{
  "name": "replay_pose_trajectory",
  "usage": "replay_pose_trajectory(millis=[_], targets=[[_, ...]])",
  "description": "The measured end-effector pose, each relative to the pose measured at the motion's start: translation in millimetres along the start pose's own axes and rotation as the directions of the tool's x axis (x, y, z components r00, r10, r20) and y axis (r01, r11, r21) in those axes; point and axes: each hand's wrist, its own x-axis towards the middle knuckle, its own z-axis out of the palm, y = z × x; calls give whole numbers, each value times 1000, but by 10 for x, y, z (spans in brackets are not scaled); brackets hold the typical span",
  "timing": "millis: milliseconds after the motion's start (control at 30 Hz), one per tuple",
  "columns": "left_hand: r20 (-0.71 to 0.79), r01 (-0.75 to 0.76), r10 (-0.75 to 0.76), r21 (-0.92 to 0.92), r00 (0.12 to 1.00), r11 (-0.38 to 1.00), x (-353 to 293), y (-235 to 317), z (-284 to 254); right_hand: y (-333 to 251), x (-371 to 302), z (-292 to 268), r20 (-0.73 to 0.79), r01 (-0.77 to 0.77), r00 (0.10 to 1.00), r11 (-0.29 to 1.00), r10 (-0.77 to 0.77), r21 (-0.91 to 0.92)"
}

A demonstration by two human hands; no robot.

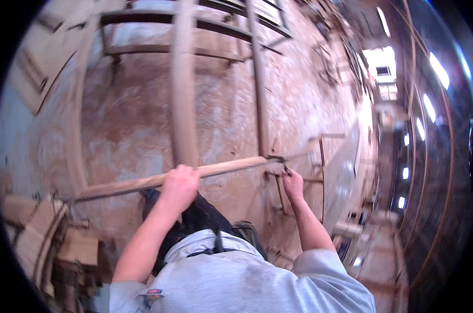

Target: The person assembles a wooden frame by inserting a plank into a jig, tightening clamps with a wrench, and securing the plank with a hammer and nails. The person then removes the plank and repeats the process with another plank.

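Left hand out, fingers clamped on wooden rail; right hand clenches dark tool; rail slants crosswise, right end farther!

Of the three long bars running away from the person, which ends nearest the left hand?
The middle bar, wide and pale: it meets the crosspiece beside the left hand. The left bar and darker right bar come down toward the crosspiece's ends.

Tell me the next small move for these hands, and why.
Probably steady the wooden rail with the left hand before working the dark tool: that hand lies on the rail near its middle, while the right hand holds the tool by the rail's right end. Blur hides whether tool and rail touch.
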Motion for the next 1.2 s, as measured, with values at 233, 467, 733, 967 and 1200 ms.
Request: replay_pose_trajectory(millis=[233,467,733,967,1200], targets=[[169,-52,44,42,985,998,283,385,152,866,234,111,-101,89,992,973,-69,214],[213,23,-34,56,976,998,550,717,199,852,233,202,31,139,984,872,-173,469],[186,42,-58,88,981,995,803,1003,435,808,566,180,320,61,875,739,-363,671],[154,48,-73,158,985,986,767,987,461,788,775,136,238,320,803,733,-546,601],[95,67,-81,142,992,988,716,989,557,869,760,182,254,280,840,785,-479,553]])
